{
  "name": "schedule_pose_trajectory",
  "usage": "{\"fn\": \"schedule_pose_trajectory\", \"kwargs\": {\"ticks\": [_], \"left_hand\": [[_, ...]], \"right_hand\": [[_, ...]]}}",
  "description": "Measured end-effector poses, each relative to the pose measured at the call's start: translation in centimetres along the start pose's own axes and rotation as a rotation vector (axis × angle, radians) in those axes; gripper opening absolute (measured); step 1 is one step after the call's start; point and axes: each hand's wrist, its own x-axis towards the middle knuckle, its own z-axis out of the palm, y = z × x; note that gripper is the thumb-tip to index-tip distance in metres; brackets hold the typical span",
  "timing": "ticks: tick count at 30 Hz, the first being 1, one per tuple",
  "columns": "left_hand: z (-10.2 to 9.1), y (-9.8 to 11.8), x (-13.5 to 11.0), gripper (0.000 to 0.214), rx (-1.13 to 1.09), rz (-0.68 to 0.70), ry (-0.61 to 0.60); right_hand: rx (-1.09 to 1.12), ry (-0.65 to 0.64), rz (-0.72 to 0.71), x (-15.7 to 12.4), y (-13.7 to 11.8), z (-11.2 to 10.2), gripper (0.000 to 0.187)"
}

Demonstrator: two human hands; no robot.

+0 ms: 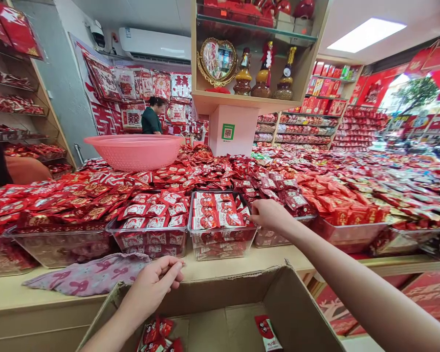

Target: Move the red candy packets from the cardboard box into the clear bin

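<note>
Just left of the right grip (pixel 270 215), fingers curled but hold unclear, red packets (pixel 207 218) fill a tub (pixel 223 229).

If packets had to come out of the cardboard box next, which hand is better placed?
The left hand, most likely: it is at the box's far edge, near the heaped packets inside. The right hand is farther off, at the clear bin's right edge.

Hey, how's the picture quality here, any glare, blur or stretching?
Head view: ceiling light blown out white; head view: daylight bleaches the background around the tree; head view: left shelf unit leans, likely lens distortion; head view: left hand and right hand fairly sharp.
</note>
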Motion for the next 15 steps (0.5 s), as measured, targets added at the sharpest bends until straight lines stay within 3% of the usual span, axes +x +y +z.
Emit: {"fn": "schedule_pose_trajectory", "kwargs": {"ticks": [6,8,10,12,14,15], "left_hand": [[0.2,0.1,0.3,0.03,-0.004,-0.002,0.005],[0.2,0.0,0.3,0.031,-0.004,-0.017,0.023],[0.2,0.0,0.3,0.032,0.0,-0.021,0.031],[0.1,-0.1,0.3,0.031,0.006,-0.006,0.021],[0.1,-0.1,0.3,0.03,0.012,0.008,0.009],[0.1,-0.1,0.3,0.03,0.015,0.009,0.011]], "right_hand": [[0.085,0.173,0.023,-0.3,-0.4,-1.2,0.017],[0.181,0.159,-0.065,-1.7,-1.7,-1.9,0.018],[0.375,-0.026,-0.296,-4.0,-3.6,-1.8,0.018],[0.539,-0.35,-0.587,-6.5,-5.8,0.1,0.016],[0.498,-0.596,-0.765,-8.7,-8.1,4.3,0.013],[0.385,-0.63,-0.824,-9.5,-9.1,7.0,0.008]]}}
